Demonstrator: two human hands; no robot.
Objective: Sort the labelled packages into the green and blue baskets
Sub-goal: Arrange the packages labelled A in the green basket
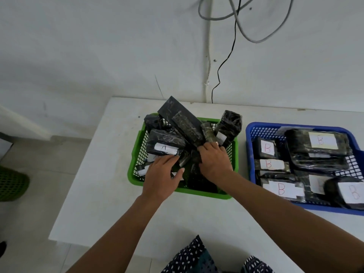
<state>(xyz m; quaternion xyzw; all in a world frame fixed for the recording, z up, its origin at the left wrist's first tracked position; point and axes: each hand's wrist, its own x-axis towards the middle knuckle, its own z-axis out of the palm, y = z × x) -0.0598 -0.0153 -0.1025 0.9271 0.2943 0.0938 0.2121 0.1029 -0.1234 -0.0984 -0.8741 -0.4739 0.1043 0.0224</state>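
The green basket (136, 174) sits mid-table, heaped with several black wrapped packages; one (165, 143) shows a white "A" label, and a long one (182, 120) sticks up at the back. Both my hands are inside this basket. My left hand (161, 177) rests on packages at the front left, fingers spread over them. My right hand (213, 161) presses down on the pile's middle, fingers curled around a dark package (192, 160). To the right stands the blue basket (250, 133), holding several black packages with "B" labels (320, 141).
The white table (102, 194) stands against a white wall with hanging cables (222, 62). A green mesh bin (11, 184) stands on the floor at the left. Patterned clothing (189, 255) shows at the near table edge.
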